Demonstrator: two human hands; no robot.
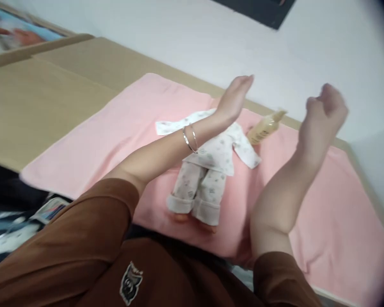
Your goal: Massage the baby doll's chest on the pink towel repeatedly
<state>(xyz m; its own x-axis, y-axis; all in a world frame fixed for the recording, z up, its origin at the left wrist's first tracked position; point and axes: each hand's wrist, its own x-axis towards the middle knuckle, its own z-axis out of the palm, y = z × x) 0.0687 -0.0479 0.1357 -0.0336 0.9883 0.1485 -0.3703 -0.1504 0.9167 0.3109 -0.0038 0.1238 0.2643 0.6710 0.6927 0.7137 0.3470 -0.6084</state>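
A doll in a white printed long-sleeved top (216, 149) and matching trousers (209, 192) with turned-up cuffs lies on a pink blanket (128, 119). Its feet peek out below the cuffs; its head does not show. My left hand (235, 98) is raised over the upper end of the top, fingers stretched away from me, with nothing visible in it. Up at the right, my right hand (326, 106) is blurred, its fingers loosely bent and apart from the thumb, and no object shows in it. Between the hands, a yellowish pump bottle (264, 128) lies tilted beside the doll's sleeve.
The blanket covers part of a wooden table (67, 76) that runs along a white wall (179, 34). A dark panel (259, 10) is on the wall. A framed picture (19, 32) is at the far left. Dark items and a card-like object (51, 209) sit below the table's near left edge.
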